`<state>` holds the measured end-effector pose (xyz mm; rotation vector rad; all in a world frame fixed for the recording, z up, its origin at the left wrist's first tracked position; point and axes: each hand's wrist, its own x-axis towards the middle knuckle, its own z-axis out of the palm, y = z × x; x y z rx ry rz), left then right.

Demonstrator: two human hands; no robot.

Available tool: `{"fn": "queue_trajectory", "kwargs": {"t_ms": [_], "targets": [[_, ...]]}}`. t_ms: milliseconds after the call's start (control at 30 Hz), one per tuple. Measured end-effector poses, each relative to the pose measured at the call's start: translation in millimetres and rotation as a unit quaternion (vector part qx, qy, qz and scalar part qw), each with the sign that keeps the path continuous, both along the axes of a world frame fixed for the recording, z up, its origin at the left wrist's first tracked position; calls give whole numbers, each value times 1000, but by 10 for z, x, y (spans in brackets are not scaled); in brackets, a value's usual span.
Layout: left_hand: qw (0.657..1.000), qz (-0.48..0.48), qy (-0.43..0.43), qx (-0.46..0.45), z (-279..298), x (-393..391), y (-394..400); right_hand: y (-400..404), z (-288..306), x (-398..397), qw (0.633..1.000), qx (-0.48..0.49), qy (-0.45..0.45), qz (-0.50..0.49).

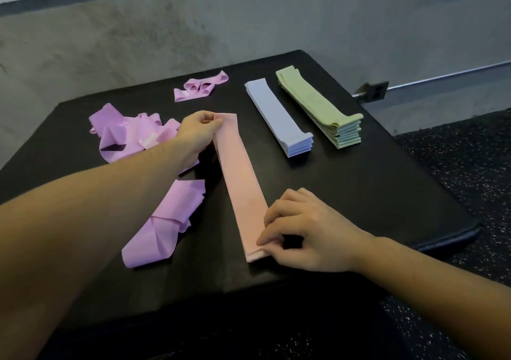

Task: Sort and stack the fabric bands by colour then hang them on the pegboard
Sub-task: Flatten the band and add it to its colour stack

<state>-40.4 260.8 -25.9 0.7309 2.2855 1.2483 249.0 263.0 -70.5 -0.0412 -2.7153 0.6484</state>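
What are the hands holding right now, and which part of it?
Both hold the pink band stack: the left hand grips its far end, and the right hand pinches its near end. The stack lies flat on the black table.

Your left hand (197, 132) hides part of the purple pile (124, 135) | your right hand (301, 232) covers the pink stack's (240, 171) near corner | pink layer count unreadable

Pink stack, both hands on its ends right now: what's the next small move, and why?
Probably square up the pink stack and let go, then reach for a loose purple band. The left hand pinches the far end and the right hand the near end, where the layers look slightly uneven; the blue stack and green stack already lie stacked.
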Motion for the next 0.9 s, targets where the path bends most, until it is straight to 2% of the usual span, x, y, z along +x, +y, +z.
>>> {"fn": "queue_trajectory", "kwargs": {"t_ms": [133, 300, 467, 567, 767, 900], "targets": [[997, -36, 29, -54, -52, -86, 46, 10, 12, -9, 999, -21, -44, 1], [981, -135, 50, -130, 24, -188, 68, 19, 4, -27, 998, -37, -55, 0], [941, -207, 152, -220, 163, -205, 108, -11, 28, -27, 996, -72, -28, -38], [919, -225, 204, -252, 252, -136, 139, -39, 60, -34, 986, -134, -42, -85], [927, -214, 230, -206, 428, -113, -78, -183, 127, -138, 939, -280, -39, -194], [950, -179, 232, -111, 537, -193, -388, -227, 211, -233, 921, -263, -106, -268]]}}
